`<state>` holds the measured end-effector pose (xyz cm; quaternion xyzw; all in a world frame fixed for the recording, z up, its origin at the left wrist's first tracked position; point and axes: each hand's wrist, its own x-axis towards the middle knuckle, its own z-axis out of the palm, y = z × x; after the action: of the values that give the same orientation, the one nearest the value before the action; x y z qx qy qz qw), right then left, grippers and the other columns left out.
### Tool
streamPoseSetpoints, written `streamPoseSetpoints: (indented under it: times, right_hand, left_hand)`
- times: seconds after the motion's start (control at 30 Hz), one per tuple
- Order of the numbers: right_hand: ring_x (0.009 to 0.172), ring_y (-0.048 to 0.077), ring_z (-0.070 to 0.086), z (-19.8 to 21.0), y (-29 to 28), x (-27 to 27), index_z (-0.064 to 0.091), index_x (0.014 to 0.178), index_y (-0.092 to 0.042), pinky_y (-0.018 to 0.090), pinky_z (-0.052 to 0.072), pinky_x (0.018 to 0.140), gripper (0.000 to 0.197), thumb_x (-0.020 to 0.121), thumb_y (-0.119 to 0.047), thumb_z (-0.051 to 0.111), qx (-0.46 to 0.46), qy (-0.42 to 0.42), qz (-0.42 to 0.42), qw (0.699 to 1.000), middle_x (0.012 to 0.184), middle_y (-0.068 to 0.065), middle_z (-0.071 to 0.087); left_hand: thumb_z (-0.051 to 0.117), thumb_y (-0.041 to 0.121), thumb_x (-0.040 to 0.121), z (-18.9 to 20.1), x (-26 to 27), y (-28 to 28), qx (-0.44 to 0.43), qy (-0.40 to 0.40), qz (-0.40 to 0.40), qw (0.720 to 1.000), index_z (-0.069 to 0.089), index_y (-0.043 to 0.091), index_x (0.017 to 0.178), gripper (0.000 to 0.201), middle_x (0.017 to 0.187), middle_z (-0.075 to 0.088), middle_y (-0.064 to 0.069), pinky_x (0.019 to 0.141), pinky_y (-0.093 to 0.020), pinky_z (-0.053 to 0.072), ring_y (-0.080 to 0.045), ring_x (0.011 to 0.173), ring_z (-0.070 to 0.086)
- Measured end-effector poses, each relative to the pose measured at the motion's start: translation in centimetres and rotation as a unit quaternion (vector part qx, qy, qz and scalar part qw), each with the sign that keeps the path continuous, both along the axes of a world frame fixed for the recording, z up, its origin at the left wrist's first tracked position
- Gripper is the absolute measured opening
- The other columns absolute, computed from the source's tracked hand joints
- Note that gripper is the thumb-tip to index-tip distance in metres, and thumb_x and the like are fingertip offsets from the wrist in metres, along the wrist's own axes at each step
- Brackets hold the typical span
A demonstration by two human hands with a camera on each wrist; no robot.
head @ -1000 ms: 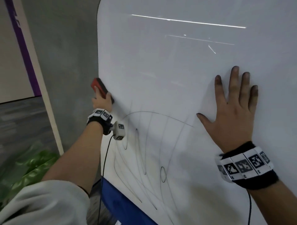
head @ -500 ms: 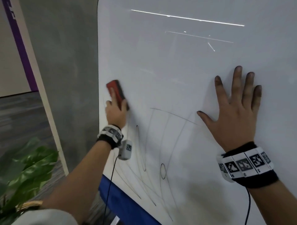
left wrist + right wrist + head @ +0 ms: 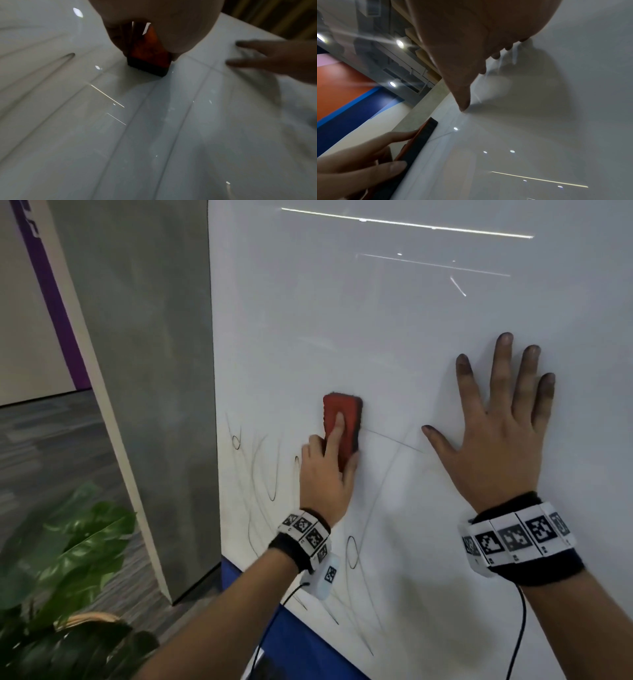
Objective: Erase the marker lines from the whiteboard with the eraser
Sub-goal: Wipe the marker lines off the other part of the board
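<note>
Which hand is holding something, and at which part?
The left hand grips the red block eraser by its lower sides, forefinger on its back. The right hand holds nothing.

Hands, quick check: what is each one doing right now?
Left hand: grips the red eraser, pressing it against the whiteboard.
Right hand: open, fingers spread flat on the whiteboard, holding nothing.

Head view: you are getting bright, even light | strip-light glare is streaking the whiteboard (image 3: 376, 320) toward 12 o'clock | wrist views are running dim and grainy, motion-blurred, edges bowing | right hand (image 3: 500, 433) is casting a soft shadow toward 6 o'clock.
</note>
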<state>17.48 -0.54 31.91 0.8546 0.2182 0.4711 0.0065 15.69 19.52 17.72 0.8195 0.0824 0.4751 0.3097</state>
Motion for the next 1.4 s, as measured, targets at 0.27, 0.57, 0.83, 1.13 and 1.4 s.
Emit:
streamPoseSetpoints:
  times: [0.27, 0.57, 0.83, 1.13, 1.4]
  right_hand:
    - [0.157, 0.037, 0.005, -2.9, -4.1, -0.8, 0.020, 0.162, -0.023, 0.058, 0.001, 0.124, 0.084, 0.094, -0.047, 0.063, -0.062, 0.013, -0.003, 0.998, 0.171, 0.012, 0.000]
    - [0.157, 0.028, 0.014, -5.4, -7.6, -1.6, 0.029, 0.159, -0.017, 0.055, 0.000, 0.126, 0.064, 0.100, -0.016, 0.053, -0.049, -0.008, 0.016, 0.999, 0.171, 0.005, 0.010]
    - [0.157, 0.030, 0.007, -6.9, -10.2, -1.8, 0.021, 0.161, -0.015, 0.053, -0.002, 0.126, 0.067, 0.102, -0.029, 0.049, -0.077, 0.007, 0.009, 0.997, 0.171, 0.009, 0.005]
    - [0.156, 0.029, 0.002, -9.2, -12.3, -1.7, 0.022, 0.161, -0.018, 0.048, -0.005, 0.126, 0.074, 0.100, -0.040, 0.057, -0.092, 0.014, 0.017, 0.995, 0.170, 0.009, 0.006]
    - [0.155, 0.029, -0.007, -10.2, -11.9, -2.4, 0.017, 0.162, -0.017, 0.048, -0.013, 0.124, 0.082, 0.095, -0.033, 0.062, -0.079, 0.045, 0.005, 0.996, 0.170, 0.011, -0.001]
  left_hand:
    - [0.050, 0.039, 0.102, 0.9, 1.8, 2.5, -0.246, 0.016, 0.113, 0.962, 0.018, 0.025, 0.160, 0.068, 0.108, 0.047, -0.012, 0.093, -0.050, 0.049, -0.035, 0.100, 0.052]
    - [0.058, 0.043, 0.098, -1.0, -0.2, -5.7, 0.072, -0.041, 0.016, 0.996, 0.035, 0.025, 0.154, 0.063, 0.092, 0.051, -0.009, 0.072, -0.043, 0.048, -0.026, 0.079, 0.047]
    - [0.057, 0.040, 0.099, -0.5, 0.2, -7.7, -0.068, -0.051, 0.045, 0.995, 0.027, 0.029, 0.157, 0.067, 0.099, 0.043, -0.003, 0.085, -0.033, 0.046, -0.021, 0.090, 0.043]
    - [0.061, 0.045, 0.096, -5.8, -1.3, -9.7, -0.057, 0.004, -0.006, 0.998, 0.028, 0.031, 0.155, 0.069, 0.107, 0.052, -0.003, 0.083, -0.034, 0.048, -0.020, 0.094, 0.050]
    - [0.050, 0.033, 0.104, -11.3, 0.2, -9.9, -0.382, 0.021, 0.049, 0.922, 0.013, 0.020, 0.161, 0.069, 0.150, 0.043, -0.010, 0.103, -0.021, 0.035, -0.021, 0.129, 0.049]
